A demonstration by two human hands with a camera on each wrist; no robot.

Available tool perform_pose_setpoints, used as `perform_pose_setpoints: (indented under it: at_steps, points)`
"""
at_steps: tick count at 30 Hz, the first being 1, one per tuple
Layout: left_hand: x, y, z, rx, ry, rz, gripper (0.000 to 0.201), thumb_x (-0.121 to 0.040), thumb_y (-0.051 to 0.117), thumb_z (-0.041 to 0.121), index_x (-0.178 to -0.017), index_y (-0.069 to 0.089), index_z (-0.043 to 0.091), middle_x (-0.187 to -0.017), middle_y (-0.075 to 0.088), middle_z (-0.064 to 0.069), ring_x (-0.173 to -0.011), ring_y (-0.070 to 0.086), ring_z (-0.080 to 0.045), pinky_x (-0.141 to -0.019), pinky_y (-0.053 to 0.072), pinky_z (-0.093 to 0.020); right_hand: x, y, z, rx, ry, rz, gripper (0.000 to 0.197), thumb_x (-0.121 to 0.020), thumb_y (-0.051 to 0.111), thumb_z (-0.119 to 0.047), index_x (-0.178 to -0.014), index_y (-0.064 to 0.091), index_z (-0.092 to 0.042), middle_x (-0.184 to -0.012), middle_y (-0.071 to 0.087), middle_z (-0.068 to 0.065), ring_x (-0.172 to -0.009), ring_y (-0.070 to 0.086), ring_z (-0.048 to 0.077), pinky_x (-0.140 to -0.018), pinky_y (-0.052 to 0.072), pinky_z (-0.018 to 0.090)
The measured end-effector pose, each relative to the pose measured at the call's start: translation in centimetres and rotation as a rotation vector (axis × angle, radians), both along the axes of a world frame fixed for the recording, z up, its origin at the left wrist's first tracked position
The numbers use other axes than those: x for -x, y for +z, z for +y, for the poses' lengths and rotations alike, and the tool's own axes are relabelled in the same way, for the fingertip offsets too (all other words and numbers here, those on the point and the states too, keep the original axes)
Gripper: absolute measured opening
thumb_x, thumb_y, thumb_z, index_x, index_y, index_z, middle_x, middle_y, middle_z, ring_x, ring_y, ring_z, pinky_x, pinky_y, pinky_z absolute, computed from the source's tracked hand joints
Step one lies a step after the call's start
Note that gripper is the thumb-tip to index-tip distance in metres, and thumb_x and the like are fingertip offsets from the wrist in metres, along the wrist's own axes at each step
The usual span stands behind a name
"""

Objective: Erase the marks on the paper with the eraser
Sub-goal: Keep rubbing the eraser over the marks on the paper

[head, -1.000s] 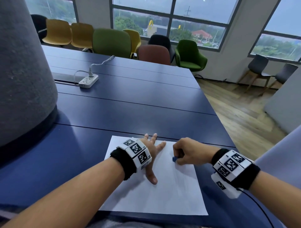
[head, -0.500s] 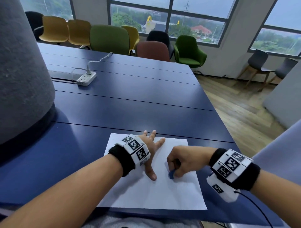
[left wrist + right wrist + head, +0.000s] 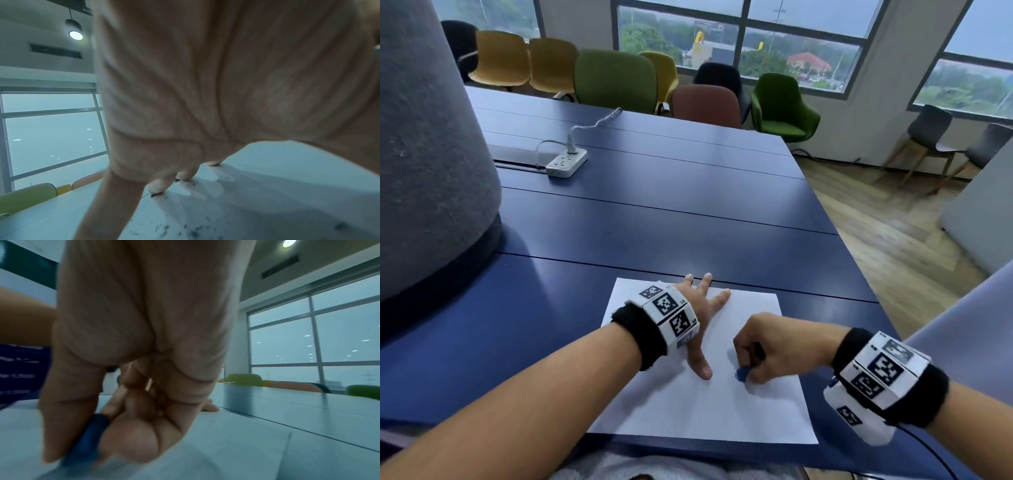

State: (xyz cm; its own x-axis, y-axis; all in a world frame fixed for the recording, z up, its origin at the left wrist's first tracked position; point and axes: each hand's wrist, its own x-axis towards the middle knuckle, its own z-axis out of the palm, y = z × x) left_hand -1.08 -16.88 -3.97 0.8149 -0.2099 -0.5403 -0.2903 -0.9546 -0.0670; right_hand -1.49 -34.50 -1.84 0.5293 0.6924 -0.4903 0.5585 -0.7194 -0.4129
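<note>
left hand (image 3: 205,89) spread, fingertips (image 3: 158,186) pressing paper (image 3: 267,186) w/ dark crumbs (image 3: 193,232)

A: Head view looks forward and down over the tabletop (image 3: 654,222) toward the windows (image 3: 739,31).
B: Wrist views sit very close, low beside each palm, facing the fingers; all three share the paper (image 3: 722,411).

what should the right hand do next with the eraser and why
Probably keep rubbing in short strokes: the right hand pinches the blue eraser with its tip on the paper, the left hand lies flat holding the sheet, and dark crumbs show in the left wrist view.
</note>
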Motion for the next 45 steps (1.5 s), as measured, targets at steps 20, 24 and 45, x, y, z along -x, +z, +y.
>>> perform_pose_setpoints:
  at_steps: [20, 24, 45]
  points:
    - [0.1, 0.2, -0.1, 0.0, -0.001, 0.003, 0.149, -0.05, 0.082, 0.071, -0.151, -0.022, 0.035, -0.159, -0.026, -0.006, -0.147, -0.014, -0.037, -0.115, 0.019, -0.06, 2.0, 0.4, 0.7, 0.003, 0.1, 0.043, 0.013, -0.081, 0.074, -0.023, -0.073, 0.066, -0.019, -0.064, 0.063, -0.004, -0.054, 0.058, 0.018, -0.055, 0.051, 0.028]
    - [0.0, 0.1, 0.1, 0.009, -0.001, 0.009, 0.149, -0.05, 0.082, 0.07, -0.15, -0.023, 0.035, -0.159, -0.027, -0.006, -0.147, -0.014, -0.036, -0.115, 0.019, -0.058, 0.2, 0.4, 0.2, -0.029, -0.058, -0.008, 0.014, -0.08, 0.076, -0.024, -0.073, 0.066, -0.015, -0.062, 0.062, -0.006, -0.052, 0.059, 0.015, -0.053, 0.052, 0.026]
    - [0.0, 0.1, -0.2, -0.016, -0.002, 0.003, 0.149, -0.051, 0.083, 0.069, -0.151, -0.023, 0.034, -0.159, -0.028, -0.007, -0.147, -0.014, -0.036, -0.114, 0.021, -0.058, 0.9, 0.3, -1.0, 0.073, -0.011, 0.159, 0.011, -0.078, 0.076, -0.016, -0.078, 0.066, -0.016, -0.061, 0.06, -0.007, -0.051, 0.055, 0.012, -0.052, 0.048, 0.024]
